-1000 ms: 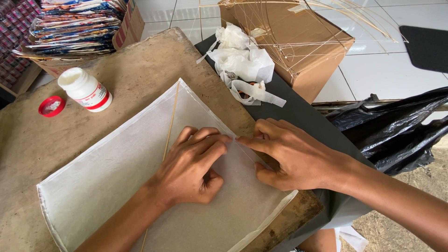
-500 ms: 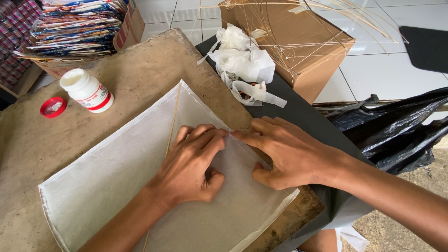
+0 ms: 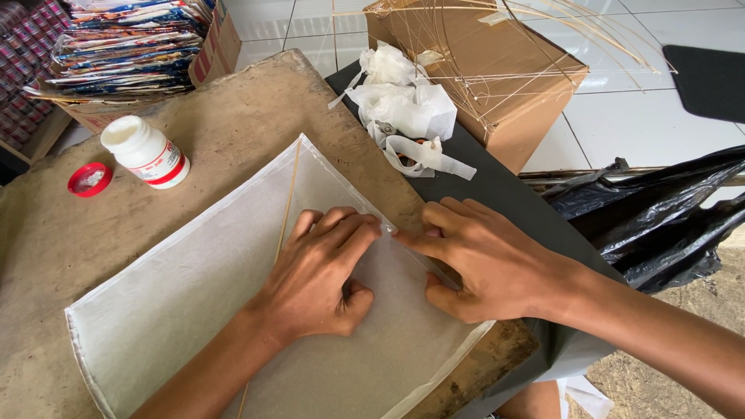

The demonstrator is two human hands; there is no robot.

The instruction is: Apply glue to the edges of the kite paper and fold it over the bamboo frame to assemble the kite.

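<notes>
A thin white paper sheet (image 3: pixel 178 302) with a slim bamboo stick (image 3: pixel 287 203) across it lies on a worn wooden board (image 3: pixel 233 116). My left hand (image 3: pixel 318 271) lies flat on the sheet, fingertips pressing its right edge. My right hand (image 3: pixel 485 260) meets it there, index finger and thumb pressing the folded edge of the paper. Neither hand lifts anything.
An open white glue bottle (image 3: pixel 145 151) and its red cap (image 3: pixel 89 178) stand at the board's left. Crumpled white paper scraps (image 3: pixel 403 105) lie on a dark sheet (image 3: pixel 504 194). A cardboard box (image 3: pixel 481 70) with thin bamboo frames, stacked printed paper (image 3: pixel 132 39) and black plastic bags (image 3: pixel 660 209) surround the board.
Both hands have slid a little up along the sheet's right edge, fingertips still pressing the fold. The sheet and bottle stay put.
</notes>
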